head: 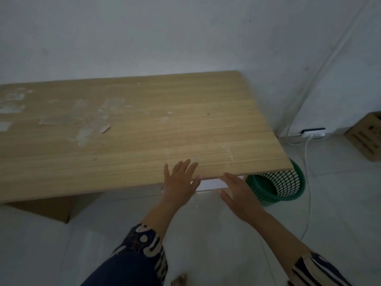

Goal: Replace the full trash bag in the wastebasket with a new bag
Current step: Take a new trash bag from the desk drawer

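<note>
A green mesh wastebasket [276, 184] stands on the floor under the right front corner of a wooden table [127, 137]; the tabletop hides its far part. No bag shows in the part of it that I see. My left hand [180, 180] is spread flat, fingers apart, over the table's front edge. To its right, my right hand [237, 193] is also spread with nothing in it, just below that edge and a little left of the basket. A pale flat thing [212, 183] sits under the table behind both hands; I cannot tell what it is.
The tabletop has peeled, whitish patches on its left half. A white wall runs behind it. A power strip [313, 133] with white cables lies on the tiled floor at the right, and a cardboard box [366, 137] sits at the far right.
</note>
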The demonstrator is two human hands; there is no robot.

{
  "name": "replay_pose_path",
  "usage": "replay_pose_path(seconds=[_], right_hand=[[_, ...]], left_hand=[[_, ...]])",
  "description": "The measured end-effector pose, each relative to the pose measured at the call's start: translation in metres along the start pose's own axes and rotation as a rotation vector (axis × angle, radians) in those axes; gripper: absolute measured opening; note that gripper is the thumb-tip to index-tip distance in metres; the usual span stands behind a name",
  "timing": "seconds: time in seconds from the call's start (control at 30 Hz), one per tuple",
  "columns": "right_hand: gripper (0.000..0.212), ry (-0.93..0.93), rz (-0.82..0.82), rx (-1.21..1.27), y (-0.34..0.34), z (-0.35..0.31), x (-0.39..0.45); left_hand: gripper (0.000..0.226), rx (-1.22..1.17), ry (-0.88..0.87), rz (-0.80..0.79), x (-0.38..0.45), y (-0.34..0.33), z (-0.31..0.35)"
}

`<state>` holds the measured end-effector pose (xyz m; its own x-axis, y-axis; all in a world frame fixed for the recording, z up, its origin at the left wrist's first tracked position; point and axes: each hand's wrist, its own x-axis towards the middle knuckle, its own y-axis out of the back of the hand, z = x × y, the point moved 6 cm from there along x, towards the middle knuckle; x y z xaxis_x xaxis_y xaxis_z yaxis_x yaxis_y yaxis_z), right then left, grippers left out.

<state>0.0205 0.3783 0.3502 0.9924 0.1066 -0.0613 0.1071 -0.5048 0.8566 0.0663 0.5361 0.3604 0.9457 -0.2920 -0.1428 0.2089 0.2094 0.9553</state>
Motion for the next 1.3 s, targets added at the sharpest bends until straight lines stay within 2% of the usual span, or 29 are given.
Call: replay_pose_path(seconds=[0.07,0.13,0.27,0.4,0.5,0.63,0.87,1.03,1.13,1.3], right_hand=[[0.051,0.027,-0.001,0.015,-0.001,0.004,0.000],[0.047,0.057,-0.003,0.040,-0.005,0.012,0.000],[0.042,0.098,-0.084,0.073,-0.031,0.039,0.005],[0.042,0.116,-0.091,0.159,-0.055,0.059,0.017],[0.044,0.099,-0.070,0.193,-0.072,0.074,0.033],[0.047,0.154,0.067,0.247,-0.091,0.086,0.059],[0.060,0.284,0.454,0.406,-0.121,0.113,0.092],[0.047,0.447,0.674,0.473,-0.121,0.120,0.108],[0.036,0.463,0.719,0.409,-0.121,0.120,0.118],[0.029,0.398,0.678,0.422,-0.111,0.121,0.131]], left_hand=[[0.051,0.017,0.017,0.032,0.002,-0.004,0.003],[0.054,0.007,0.039,0.049,0.003,-0.010,0.007],[0.081,-0.026,0.081,0.167,0.012,-0.026,0.015],[0.065,0.041,0.125,0.204,0.025,-0.040,0.016],[0.063,0.069,0.141,0.243,0.035,-0.050,0.014],[0.074,0.154,0.114,0.366,0.046,-0.065,0.005],[0.074,0.246,0.035,0.774,0.051,-0.075,0.002],[0.082,0.289,-0.012,0.966,0.048,-0.076,0.003],[0.086,0.313,-0.030,1.020,0.045,-0.077,0.004],[0.082,0.311,-0.025,1.019,0.045,-0.074,0.005]])
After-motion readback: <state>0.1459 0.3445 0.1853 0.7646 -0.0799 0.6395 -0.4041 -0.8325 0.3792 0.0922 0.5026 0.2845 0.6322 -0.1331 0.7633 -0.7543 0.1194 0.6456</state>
